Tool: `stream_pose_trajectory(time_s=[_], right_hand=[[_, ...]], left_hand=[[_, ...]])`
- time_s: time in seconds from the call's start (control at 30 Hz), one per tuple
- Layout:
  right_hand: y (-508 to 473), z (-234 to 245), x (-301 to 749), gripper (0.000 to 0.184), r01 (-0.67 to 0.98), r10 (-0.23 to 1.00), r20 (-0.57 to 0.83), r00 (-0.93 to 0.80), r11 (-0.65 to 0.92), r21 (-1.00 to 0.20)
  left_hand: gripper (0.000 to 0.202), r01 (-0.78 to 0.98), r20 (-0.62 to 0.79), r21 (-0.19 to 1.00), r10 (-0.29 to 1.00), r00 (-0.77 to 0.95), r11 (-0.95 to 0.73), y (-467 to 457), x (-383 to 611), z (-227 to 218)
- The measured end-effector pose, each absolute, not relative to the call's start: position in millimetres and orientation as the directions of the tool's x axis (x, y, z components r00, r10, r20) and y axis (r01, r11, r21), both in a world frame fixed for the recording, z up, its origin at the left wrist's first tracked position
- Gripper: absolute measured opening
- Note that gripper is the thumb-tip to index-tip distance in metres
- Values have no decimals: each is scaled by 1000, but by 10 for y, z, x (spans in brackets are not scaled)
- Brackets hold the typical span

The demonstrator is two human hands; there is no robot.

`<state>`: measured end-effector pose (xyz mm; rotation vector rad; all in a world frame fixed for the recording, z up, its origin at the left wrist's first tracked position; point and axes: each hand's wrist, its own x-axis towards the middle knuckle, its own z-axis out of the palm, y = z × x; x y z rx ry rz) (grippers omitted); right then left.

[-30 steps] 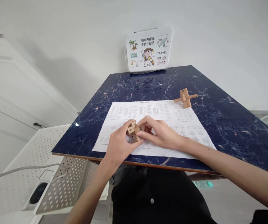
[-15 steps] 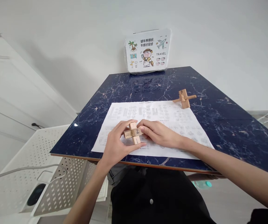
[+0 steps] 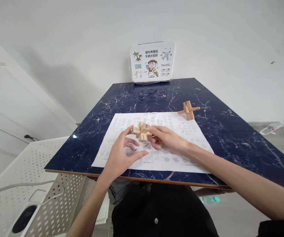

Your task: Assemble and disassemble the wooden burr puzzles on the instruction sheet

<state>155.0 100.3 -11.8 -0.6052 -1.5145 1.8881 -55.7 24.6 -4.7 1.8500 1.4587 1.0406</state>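
A wooden interlocking puzzle [image 3: 142, 131], made of crossed blocks marked with numbers, is tilted above the printed sheet [image 3: 181, 138]. My right hand [image 3: 165, 137] grips its right side between thumb and fingers. To its left, my left hand [image 3: 123, 151] has its thumb and fingers spread apart; the index fingertip is at the puzzle's left end, and whether it touches I cannot tell. Another wooden cross-shaped puzzle [image 3: 188, 110], with a number on its upright piece, stands at the sheet's far right corner.
The dark blue marbled table [image 3: 94, 121] carries the sheet. At its back, against the wall, stands a white case [image 3: 153, 62] with cartoon prints. A white perforated rack [image 3: 40, 154] with a cable is at the left. A bottle [image 3: 209, 199] lies below the table.
My left hand has loosened from the puzzle and its fingers have spread. The puzzle has tilted in my right hand and moved slightly up the sheet. The view has shifted a little.
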Motion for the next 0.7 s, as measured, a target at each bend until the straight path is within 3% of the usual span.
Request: stream_pose_trajectory(time_s=[0.17,0.37,0.53,0.6,0.7], right_hand=[[1215,-116,1638,26,-520,942,-121,-314,-277,-808],[1391,-94,1735,25,-720,943,-295,-154,-311,-620],[1365,-71,1710,17,-695,946,-266,-185,-317,-645],[1327,-68,1677,8,-616,929,-253,-271,-369,-696],[1250,-79,1611,14,-431,919,-172,-354,-324,-842]], left_hand=[[67,542,179,818,981,73,-190,263,-569,-51],[54,600,138,784,987,83,-160,250,-581,-7],[47,623,158,762,984,83,-175,255,-590,-4],[42,625,174,757,980,93,-194,261,-586,3],[34,629,164,752,980,115,-200,260,-574,20]])
